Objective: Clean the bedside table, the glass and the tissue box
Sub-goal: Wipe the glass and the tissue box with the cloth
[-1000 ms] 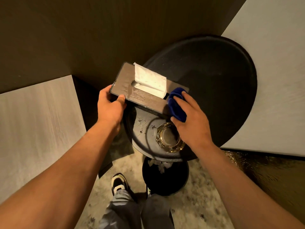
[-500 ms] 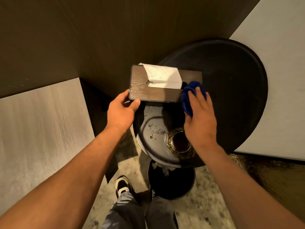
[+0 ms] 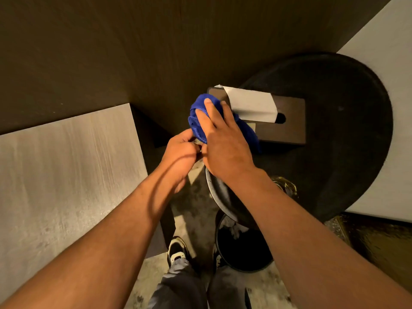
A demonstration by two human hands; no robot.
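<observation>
A dark brown tissue box (image 3: 289, 123) with a white tissue (image 3: 252, 105) sticking out lies on the round black bedside table (image 3: 347, 139). My right hand (image 3: 223, 141) presses a blue cloth (image 3: 198, 108) onto the box's left end with straight fingers. My left hand (image 3: 180, 152) curls its fingers round the box's near left corner, just below the cloth. The glass (image 3: 287, 186) stands on the table behind my right forearm and only part of it shows.
A dark wood wall runs behind the table. Pale surfaces lie at the left (image 3: 66, 175) and the far right (image 3: 396, 63). Below the table are a round lower shelf (image 3: 215, 192) and a black waste bin (image 3: 243, 255) holding crumpled paper. My shoes are on the floor.
The tissue box has turned and moved right onto the table top. My right hand slid the blue cloth from the box's right end to its left end, close to my left hand.
</observation>
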